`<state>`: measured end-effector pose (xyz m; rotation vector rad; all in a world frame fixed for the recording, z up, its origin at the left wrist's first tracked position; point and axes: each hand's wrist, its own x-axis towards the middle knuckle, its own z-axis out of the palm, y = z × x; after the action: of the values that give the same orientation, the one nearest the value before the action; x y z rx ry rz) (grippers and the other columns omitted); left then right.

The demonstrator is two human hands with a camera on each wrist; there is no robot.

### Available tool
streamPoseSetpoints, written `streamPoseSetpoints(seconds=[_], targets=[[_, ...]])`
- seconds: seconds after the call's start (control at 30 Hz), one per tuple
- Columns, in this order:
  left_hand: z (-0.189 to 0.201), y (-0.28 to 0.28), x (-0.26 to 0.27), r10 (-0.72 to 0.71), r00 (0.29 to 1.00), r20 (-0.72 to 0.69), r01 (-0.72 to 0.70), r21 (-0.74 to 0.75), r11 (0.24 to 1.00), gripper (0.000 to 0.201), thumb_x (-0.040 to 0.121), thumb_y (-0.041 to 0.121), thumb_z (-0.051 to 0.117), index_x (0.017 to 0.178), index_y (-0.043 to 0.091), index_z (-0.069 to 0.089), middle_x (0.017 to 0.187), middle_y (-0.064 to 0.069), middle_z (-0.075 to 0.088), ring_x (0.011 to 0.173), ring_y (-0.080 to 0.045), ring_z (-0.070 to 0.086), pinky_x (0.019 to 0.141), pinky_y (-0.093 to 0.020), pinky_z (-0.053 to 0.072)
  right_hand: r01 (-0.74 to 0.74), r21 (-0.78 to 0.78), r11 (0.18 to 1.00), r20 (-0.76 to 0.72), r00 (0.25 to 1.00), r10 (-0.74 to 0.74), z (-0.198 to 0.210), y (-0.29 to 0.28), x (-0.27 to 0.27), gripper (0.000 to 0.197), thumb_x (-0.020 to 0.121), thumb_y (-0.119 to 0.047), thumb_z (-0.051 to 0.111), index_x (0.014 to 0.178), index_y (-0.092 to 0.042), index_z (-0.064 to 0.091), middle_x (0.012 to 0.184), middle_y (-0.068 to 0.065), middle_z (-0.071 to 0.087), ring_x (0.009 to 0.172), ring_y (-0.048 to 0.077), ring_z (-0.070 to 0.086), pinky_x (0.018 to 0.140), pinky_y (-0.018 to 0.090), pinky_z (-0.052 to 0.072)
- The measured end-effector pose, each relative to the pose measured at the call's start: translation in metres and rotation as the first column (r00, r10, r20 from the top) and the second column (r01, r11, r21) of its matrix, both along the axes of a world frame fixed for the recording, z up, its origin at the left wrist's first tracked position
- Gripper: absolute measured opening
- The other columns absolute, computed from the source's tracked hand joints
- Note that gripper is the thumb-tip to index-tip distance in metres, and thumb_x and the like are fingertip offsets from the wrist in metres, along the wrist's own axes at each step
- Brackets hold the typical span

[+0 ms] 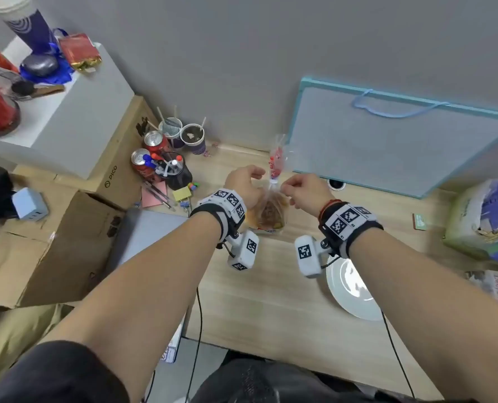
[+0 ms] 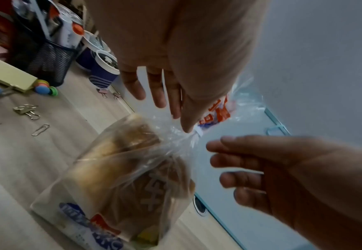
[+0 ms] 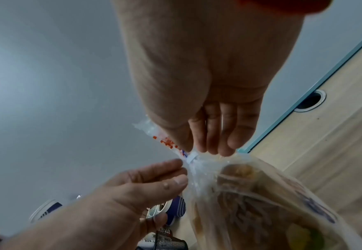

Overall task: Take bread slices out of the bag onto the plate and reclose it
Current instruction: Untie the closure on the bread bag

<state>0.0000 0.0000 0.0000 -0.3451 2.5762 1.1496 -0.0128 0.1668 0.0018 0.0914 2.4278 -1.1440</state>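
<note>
Head view shows the bread bag (image 1: 271, 212) standing upright on the wooden desk (image 1: 271, 301), just beyond the white plate (image 1: 355, 289), which is bare; I judge the bag is stood on its base so the gathered neck points up where both hands can work it. The left hand (image 1: 243, 184) comes in from one side with thumb and forefinger curled onto the twisted plastic below the white tie (image 3: 190, 158); the other fingers hang loose. The right hand (image 1: 303, 190) meets it from the other side, its fingertips (image 3: 205, 148) bunched together and pinching the neck right at the tie; neither hand is spread wide. Probably one hand steadies the neck while the other works the tie loose, since no slice is out yet. The bag is clear, crinkled film with red and blue print; inside, brown-crusted bread (image 2: 120, 152) fills the lower part, and the loose top flares above the tie.
</note>
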Motion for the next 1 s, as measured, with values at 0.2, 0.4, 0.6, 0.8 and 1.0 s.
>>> streamPoseSetpoints(seconds=[0.2, 0.4, 0.6, 0.8, 1.0], targets=[[-0.008, 0.006, -0.008, -0.162, 0.987, 0.019, 0.162, -0.215, 0.963, 0.031, 0.096, 0.031, 0.058, 0.127, 0.032, 0.066, 0.129, 0.001, 0.064, 0.128, -0.025, 0.043, 0.101, -0.039, 0.031, 0.031, 0.106, 0.994, -0.081, 0.996, -0.023, -0.014, -0.011, -0.009, 0.01, 0.083, -0.028, 0.067, 0.086, -0.022, 0.074, 0.077, -0.005, 0.069, 0.081, 0.016, 0.064, 0.076, 0.023, 0.045], [-0.018, 0.003, -0.011, -0.09, 0.996, 0.008, 0.09, -0.175, 0.981, 0.022, 0.091, 0.037, 0.069, 0.109, 0.027, 0.077, 0.111, 0.007, 0.078, 0.116, -0.019, 0.062, 0.098, -0.034, 0.037, 0.051, 0.142, 0.989, -0.187, 0.982, -0.024, -0.019, -0.015, -0.013, 0.01, 0.081, -0.025, 0.073, 0.082, -0.017, 0.078, 0.074, -0.005, 0.071, 0.078, 0.014, 0.067, 0.077, 0.026, 0.052], [-0.017, 0.013, -0.006, -0.052, 0.999, 0.015, 0.053, -0.166, 0.985, 0.014, 0.089, 0.03, 0.072, 0.101, 0.027, 0.079, 0.103, 0.003, 0.08, 0.112, -0.023, 0.065, 0.104, -0.043, 0.046, -0.009, 0.166, 0.986, -0.215, 0.976, 0.045, -0.021, -0.011, -0.015, 0.02, 0.078, -0.038, 0.076, 0.08, -0.018, 0.079, 0.078, -0.002, 0.075, 0.076, 0.013, 0.067, 0.075, 0.025, 0.051], [-0.015, 0.017, -0.003, -0.014, 1.0, 0.004, 0.014, -0.131, 0.991, 0.013, 0.092, 0.033, 0.069, 0.099, 0.027, 0.078, 0.103, 0.0, 0.078, 0.108, -0.027, 0.065, 0.103, -0.044, 0.045, -0.138, 0.134, 0.981, -0.214, 0.963, 0.164, -0.017, -0.001, -0.018, 0.017, 0.087, -0.029, 0.068, 0.089, -0.015, 0.078, 0.085, 0.002, 0.075, 0.077, 0.014, 0.061, 0.073, 0.021, 0.041], [-0.018, 0.016, -0.003, -0.036, 0.998, 0.052, 0.041, -0.105, 0.994, 0.017, 0.096, 0.03, 0.064, 0.108, 0.023, 0.075, 0.112, 0.0, 0.076, 0.107, -0.026, 0.067, 0.105, -0.045, 0.046, -0.181, 0.09, 0.979, -0.15, 0.97, 0.193, -0.019, 0.006, -0.023, 0.014, 0.088, -0.019, 0.064, 0.093, -0.012, 0.076, 0.086, 0.007, 0.074, 0.084, 0.025, 0.068, 0.084, 0.032, 0.053]])
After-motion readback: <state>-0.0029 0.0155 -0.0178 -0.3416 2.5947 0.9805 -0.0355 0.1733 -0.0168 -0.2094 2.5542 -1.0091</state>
